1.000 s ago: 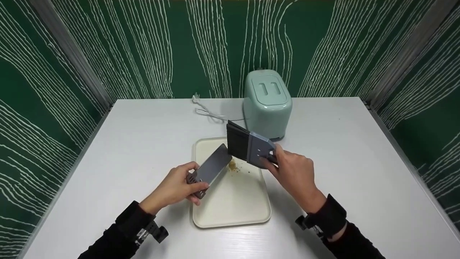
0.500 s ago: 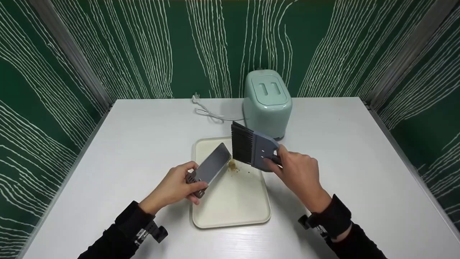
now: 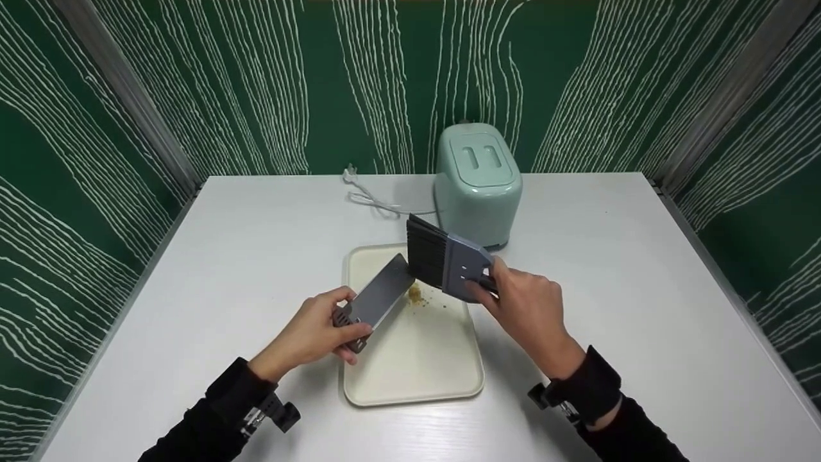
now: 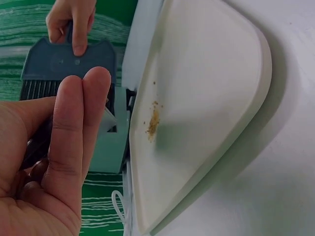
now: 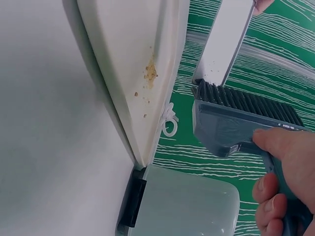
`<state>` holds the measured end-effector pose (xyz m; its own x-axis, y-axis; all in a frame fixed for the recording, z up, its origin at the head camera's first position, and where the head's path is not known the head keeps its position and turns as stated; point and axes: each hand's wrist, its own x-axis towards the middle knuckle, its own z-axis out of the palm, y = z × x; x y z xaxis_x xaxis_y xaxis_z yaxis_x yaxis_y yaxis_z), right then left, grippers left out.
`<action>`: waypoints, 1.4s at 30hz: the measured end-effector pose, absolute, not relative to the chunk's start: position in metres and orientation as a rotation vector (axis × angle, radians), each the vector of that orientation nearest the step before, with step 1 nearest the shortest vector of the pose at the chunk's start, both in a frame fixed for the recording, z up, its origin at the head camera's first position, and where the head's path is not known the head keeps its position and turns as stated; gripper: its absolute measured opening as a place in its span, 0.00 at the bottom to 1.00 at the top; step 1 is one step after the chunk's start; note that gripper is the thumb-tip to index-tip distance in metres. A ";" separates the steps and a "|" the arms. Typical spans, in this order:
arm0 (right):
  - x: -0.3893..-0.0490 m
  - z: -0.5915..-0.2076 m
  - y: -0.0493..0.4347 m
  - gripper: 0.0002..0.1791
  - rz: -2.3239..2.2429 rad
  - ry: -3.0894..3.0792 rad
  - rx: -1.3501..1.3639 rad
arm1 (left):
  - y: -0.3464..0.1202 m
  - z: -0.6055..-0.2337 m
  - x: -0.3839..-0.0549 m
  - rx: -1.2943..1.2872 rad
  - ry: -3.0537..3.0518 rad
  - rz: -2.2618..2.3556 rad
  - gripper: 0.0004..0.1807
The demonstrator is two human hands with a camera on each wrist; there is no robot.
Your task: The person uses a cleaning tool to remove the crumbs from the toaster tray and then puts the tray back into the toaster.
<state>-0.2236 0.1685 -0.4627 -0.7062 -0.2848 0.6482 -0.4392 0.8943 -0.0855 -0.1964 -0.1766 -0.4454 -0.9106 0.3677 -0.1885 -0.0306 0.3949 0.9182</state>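
Note:
In the head view my left hand [image 3: 321,327] grips a grey metal crumb tray [image 3: 385,292] by its vented end, thumb on top, tilted above the cream serving tray [image 3: 417,372]. My right hand [image 3: 527,311] holds the handle of a blue-grey brush [image 3: 467,266] with dark bristles. At the crumb tray's far end, the bristles [image 5: 251,102] meet its corner in the right wrist view, where small specks dot the tray's pale face. A little heap of yellow-brown crumbs [image 3: 415,295] lies on the serving tray below. In the left wrist view, fingers hide most of the crumb tray.
A mint-green toaster [image 3: 478,205] stands behind the serving tray's right corner, close to the brush. Its white cord and plug [image 3: 372,200] lie to its left on the white table [image 3: 269,244]. Green walls with white lines [image 3: 359,83] enclose the back and sides.
The brush has shifted slightly right and then back left against the crumb tray's end. My left hand and the crumb tray stay nearly still. The crumb heap looks much the same.

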 end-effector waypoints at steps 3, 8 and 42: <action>-0.223 -0.464 0.169 0.26 0.290 -2.417 0.524 | -0.177 -0.445 -0.197 0.318 2.309 1.516 0.18; -0.220 -0.460 0.170 0.25 0.271 -2.473 0.502 | -0.177 -0.444 -0.196 0.389 2.398 1.454 0.16; -0.218 -0.459 0.169 0.23 0.367 -2.520 0.368 | -0.169 -0.443 -0.188 0.579 2.743 1.135 0.11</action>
<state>-0.2181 0.1693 -0.4585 -0.8048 -0.1813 0.5652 -0.3351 0.9247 -0.1805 -0.1877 -0.1694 -0.4430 -0.9200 0.3901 0.0369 0.3022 0.6462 0.7008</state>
